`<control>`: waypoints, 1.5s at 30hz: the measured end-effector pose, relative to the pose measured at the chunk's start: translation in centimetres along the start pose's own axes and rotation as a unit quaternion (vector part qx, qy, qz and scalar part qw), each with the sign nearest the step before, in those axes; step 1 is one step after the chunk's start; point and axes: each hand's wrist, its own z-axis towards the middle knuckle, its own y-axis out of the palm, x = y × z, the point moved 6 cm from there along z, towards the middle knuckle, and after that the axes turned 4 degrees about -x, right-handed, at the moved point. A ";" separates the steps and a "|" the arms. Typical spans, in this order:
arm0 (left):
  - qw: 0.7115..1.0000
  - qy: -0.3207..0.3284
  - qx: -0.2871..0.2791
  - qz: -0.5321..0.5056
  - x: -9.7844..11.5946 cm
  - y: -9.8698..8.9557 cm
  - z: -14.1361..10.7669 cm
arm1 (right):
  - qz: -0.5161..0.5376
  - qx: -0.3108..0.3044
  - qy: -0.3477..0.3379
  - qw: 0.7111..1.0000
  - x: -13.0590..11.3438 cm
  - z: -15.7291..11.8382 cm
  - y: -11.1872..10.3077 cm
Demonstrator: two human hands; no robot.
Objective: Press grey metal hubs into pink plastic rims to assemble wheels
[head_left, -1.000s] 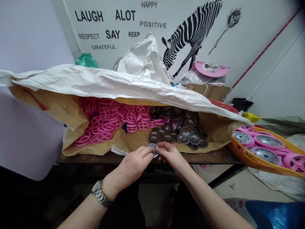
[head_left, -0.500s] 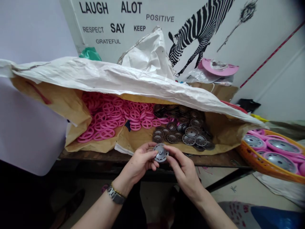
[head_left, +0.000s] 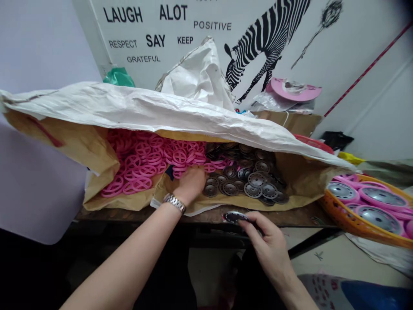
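My right hand pinches a dark grey slotted disc by its right edge, held tilted in front of the table edge. My left hand reaches into the open sack, at the near side of the pink spoked rings; its fingertips are hidden, so whether they grip a ring does not show. Just right of that hand lies a heap of grey discs, on the same brown lining.
The white sack's raised wall runs across the back. An orange basket at the right holds pink rings fitted with grey discs. A pale panel stands at the left. The dark table edge lies below the sack.
My left hand has let go of the grey disc and moved up and left into the sack beside the pink rings. My right hand keeps the disc, now tilted, slightly lower and further right.
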 end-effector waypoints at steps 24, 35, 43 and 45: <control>0.931 -0.066 0.029 -0.357 -3.9 1.0 3.0 | 0.148 -0.056 0.223 0.962 3.0 -6.4 0.7; 0.720 -0.053 -0.073 -0.688 1.3 4.1 -11.3 | 0.234 0.020 0.194 0.952 0.7 -3.6 -0.6; 0.753 -0.007 -0.078 -0.653 3.0 5.8 -15.1 | 0.315 0.014 0.258 0.913 2.4 -5.1 0.4; 0.831 0.072 -0.008 -0.552 2.9 4.7 -15.6 | 0.421 0.001 0.322 0.848 3.2 -6.2 1.1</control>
